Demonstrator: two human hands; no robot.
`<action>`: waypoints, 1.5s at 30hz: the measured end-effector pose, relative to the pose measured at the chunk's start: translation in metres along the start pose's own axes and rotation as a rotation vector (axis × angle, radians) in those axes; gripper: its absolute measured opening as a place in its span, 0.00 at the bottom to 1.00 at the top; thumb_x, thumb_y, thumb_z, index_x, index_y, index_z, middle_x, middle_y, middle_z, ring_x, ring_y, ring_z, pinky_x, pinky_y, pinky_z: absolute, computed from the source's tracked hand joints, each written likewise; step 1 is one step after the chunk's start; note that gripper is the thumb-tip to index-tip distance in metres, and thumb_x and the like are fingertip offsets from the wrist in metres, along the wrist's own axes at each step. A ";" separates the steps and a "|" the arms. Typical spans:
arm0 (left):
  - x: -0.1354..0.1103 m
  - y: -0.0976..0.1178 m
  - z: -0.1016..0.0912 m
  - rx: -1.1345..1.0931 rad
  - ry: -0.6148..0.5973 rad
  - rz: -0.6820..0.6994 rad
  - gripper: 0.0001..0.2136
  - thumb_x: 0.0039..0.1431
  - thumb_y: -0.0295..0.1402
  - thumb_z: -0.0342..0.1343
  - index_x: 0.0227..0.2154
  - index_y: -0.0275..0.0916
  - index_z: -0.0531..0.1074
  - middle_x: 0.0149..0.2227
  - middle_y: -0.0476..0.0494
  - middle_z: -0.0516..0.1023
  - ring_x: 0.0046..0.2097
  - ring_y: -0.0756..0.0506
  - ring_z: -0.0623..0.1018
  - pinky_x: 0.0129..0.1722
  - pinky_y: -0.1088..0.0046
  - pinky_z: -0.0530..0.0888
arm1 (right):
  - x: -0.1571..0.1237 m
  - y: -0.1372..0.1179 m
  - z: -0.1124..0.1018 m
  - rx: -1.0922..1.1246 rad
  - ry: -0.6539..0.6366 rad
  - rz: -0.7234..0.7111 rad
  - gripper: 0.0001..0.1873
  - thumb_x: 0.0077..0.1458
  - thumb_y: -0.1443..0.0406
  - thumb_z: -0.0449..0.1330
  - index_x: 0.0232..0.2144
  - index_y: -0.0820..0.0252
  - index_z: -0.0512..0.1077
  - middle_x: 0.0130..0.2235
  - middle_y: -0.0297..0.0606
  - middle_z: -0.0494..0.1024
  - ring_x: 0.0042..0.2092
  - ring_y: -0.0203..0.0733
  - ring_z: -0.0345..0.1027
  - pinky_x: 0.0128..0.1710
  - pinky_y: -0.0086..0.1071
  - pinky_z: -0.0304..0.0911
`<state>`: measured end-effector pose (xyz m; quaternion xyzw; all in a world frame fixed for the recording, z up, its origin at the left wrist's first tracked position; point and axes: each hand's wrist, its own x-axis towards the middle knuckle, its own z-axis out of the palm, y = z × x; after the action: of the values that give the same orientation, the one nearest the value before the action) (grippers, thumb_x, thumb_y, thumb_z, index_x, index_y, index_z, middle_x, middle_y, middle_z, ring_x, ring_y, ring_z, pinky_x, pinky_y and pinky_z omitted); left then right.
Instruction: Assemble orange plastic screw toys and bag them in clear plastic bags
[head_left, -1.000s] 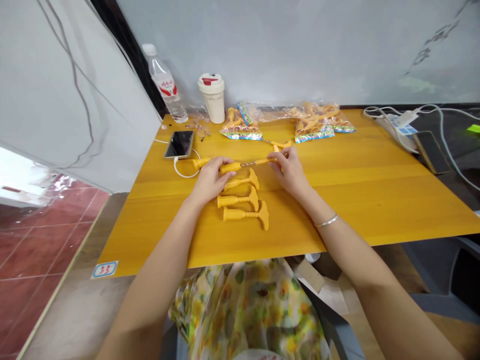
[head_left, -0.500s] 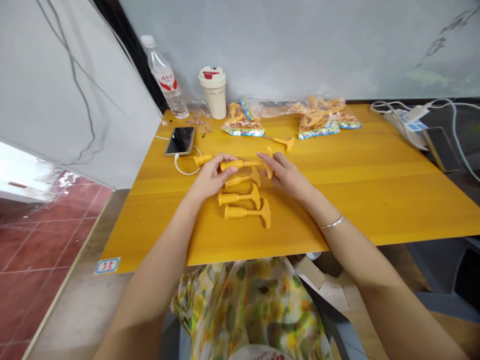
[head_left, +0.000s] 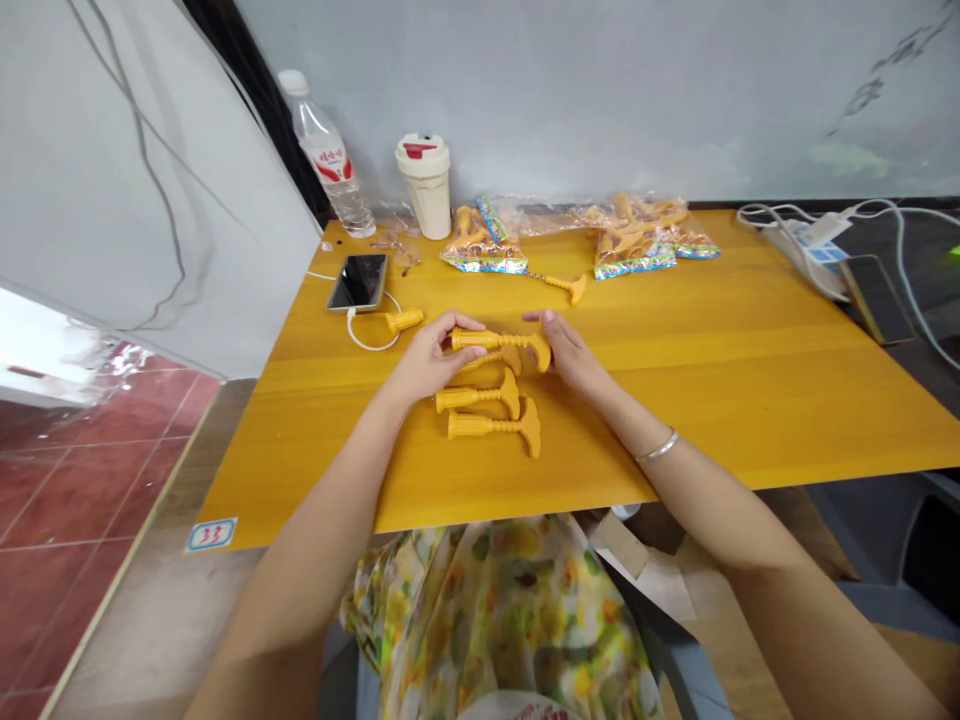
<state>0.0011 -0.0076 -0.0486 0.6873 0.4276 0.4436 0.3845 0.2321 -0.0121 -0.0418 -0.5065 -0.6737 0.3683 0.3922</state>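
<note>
My left hand [head_left: 435,362] is closed around the ribbed sleeve end of a yellow T-handled corkscrew [head_left: 514,341], holding it level above the table. My right hand [head_left: 574,352] is beside the curved handle, with its fingers stretched out and not wrapped around it; whether they touch is unclear. Just below the held one, another yellow corkscrew [head_left: 510,360] is partly covered by it and by my left fingers. Nearer to me lie two more alike, an upper corkscrew [head_left: 480,394] and a lower corkscrew [head_left: 496,426], handles pointing right.
A loose ribbed yellow sleeve [head_left: 405,320] lies by the charging phone [head_left: 360,282]. Behind are a T-handle with a bare screw [head_left: 559,285], bagged yellow parts [head_left: 637,235], a cup [head_left: 426,190] and a water bottle [head_left: 330,160]. A power strip [head_left: 806,250] stands right.
The held corkscrew has come slightly down and right, and its handle has turned. My right fingers have loosened from the handle and straightened. My left hand keeps its grip.
</note>
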 end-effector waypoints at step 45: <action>0.000 -0.018 -0.035 0.808 0.322 -0.013 0.17 0.62 0.41 0.53 0.50 0.40 0.75 0.52 0.33 0.77 0.56 0.31 0.71 0.58 0.47 0.64 | 0.066 0.092 -0.069 -0.864 0.184 -0.097 0.30 0.64 0.60 0.54 0.66 0.57 0.64 0.68 0.50 0.62 0.65 0.61 0.57 0.61 0.56 0.57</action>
<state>-0.0360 0.0042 -0.0543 0.7018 0.6258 0.3400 0.0159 0.3189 0.0784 -0.0850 -0.6226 -0.7510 -0.0126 0.2195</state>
